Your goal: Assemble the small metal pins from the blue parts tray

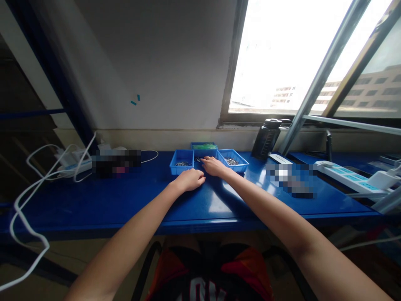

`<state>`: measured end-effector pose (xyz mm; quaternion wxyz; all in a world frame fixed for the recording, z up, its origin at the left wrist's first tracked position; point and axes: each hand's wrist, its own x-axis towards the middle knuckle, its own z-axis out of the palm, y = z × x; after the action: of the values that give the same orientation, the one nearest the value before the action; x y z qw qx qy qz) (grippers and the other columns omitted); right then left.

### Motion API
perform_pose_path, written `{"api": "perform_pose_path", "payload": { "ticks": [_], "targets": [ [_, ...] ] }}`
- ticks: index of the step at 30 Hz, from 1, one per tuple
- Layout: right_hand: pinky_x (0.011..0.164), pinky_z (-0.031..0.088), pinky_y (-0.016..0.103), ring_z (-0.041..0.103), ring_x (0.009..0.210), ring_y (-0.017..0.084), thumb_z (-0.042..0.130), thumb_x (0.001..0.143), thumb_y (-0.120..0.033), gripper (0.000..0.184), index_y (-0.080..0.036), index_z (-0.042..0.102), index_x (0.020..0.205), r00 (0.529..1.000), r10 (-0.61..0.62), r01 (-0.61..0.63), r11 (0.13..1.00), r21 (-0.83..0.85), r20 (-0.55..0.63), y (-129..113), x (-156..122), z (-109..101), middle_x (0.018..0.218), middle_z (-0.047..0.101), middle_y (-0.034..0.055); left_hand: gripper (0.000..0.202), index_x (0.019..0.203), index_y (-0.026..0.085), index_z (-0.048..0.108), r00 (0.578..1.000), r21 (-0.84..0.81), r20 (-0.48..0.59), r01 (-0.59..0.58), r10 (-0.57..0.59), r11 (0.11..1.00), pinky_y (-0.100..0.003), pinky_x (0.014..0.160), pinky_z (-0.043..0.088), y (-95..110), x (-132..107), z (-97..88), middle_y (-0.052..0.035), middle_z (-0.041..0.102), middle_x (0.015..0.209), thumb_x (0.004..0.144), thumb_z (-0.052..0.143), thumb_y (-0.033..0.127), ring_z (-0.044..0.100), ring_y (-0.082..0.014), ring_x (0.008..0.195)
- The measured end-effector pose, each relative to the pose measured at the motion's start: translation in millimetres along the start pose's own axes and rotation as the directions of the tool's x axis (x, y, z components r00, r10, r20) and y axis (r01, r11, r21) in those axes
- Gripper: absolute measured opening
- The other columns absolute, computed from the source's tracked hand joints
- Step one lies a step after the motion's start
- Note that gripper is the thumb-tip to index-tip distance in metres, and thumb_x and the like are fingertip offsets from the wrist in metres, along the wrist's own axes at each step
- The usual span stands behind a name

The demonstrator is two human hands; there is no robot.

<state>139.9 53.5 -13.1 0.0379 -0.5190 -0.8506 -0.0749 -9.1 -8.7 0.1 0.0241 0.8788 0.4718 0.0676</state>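
Observation:
My left hand (189, 180) rests low over the blue table with its fingers curled closed. Whatever its fingers may hold is hidden. Reaching farther forward, my right hand (213, 166) has its fingers stretched out over some small dark metal pieces (197, 159) between two blue bins. Small metal pieces also lie in the left blue bin (182, 170), just beyond my left hand. The right blue bin (237, 168) holds a heap of silvery, screw-like pieces, partly behind my right wrist. Green material (204, 146) fills a third blue bin (194, 144) at the back.
A black water bottle (266, 139) stands near the window at the back right. Power strips (351, 177) and white cables (19, 209) lie at both sides. Blurred-out items sit left and right on the blue table (131, 205). A metal post (300, 113) rises at the right.

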Motion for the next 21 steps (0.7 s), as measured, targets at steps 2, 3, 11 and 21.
{"api": "perform_pose_path", "payload": {
  "ticks": [2, 3, 11, 21],
  "targets": [
    [0.083, 0.038, 0.035, 0.050, 0.102, 0.024, 0.028, 0.089, -0.028, 0.036, -0.015, 0.051, 0.113, 1.000, 0.009, -0.009, 1.000, -0.027, -0.009, -2.2, 3.7, 1.5, 0.114, 0.052, 0.0149, 0.035, 0.075, 0.018, 0.061, 1.000, -0.004, -0.003, -0.011, 0.011, 1.000, -0.025, 0.059, 0.040, 0.0, -0.2, -0.4, -0.0071, 0.064, 0.080, 0.082, 0.035, 0.041, 0.059, -0.0189, 0.072],
    [0.082, 0.039, 0.035, 0.051, 0.100, 0.024, 0.029, 0.088, -0.028, 0.035, -0.015, 0.054, 0.107, 1.000, 0.016, -0.016, 0.999, -0.034, -0.020, -3.0, 4.2, 1.7, 0.109, 0.055, 0.0142, 0.035, 0.075, 0.018, 0.061, 1.000, -0.006, -0.006, -0.018, 0.018, 1.000, -0.025, 0.058, 0.040, -0.2, -0.3, -0.5, -0.0072, 0.064, 0.080, 0.082, 0.035, 0.041, 0.059, -0.0191, 0.071],
    [0.079, 0.041, 0.032, 0.051, 0.100, 0.023, 0.031, 0.089, -0.029, 0.036, -0.018, 0.046, 0.120, 0.997, -0.036, 0.032, 0.998, -0.048, -0.072, -7.1, 0.8, -2.4, 0.116, 0.051, 0.0134, 0.035, 0.075, 0.019, 0.061, 1.000, -0.009, -0.009, -0.025, 0.025, 1.000, -0.026, 0.058, 0.040, -1.0, -0.9, 0.6, -0.0074, 0.064, 0.079, 0.082, 0.036, 0.042, 0.059, -0.0197, 0.070],
    [0.076, 0.043, 0.028, 0.056, 0.093, 0.020, 0.032, 0.087, -0.028, 0.034, -0.012, 0.062, 0.093, 0.990, -0.129, 0.124, 0.989, -0.078, -0.052, -0.4, -9.8, -9.6, 0.100, 0.060, 0.0135, 0.036, 0.073, 0.018, 0.060, 1.000, -0.002, 0.000, -0.029, 0.029, 1.000, -0.026, 0.057, 0.039, -0.1, 0.1, 0.2, -0.0075, 0.064, 0.078, 0.082, 0.035, 0.043, 0.058, -0.0197, 0.070]
  ]
}}
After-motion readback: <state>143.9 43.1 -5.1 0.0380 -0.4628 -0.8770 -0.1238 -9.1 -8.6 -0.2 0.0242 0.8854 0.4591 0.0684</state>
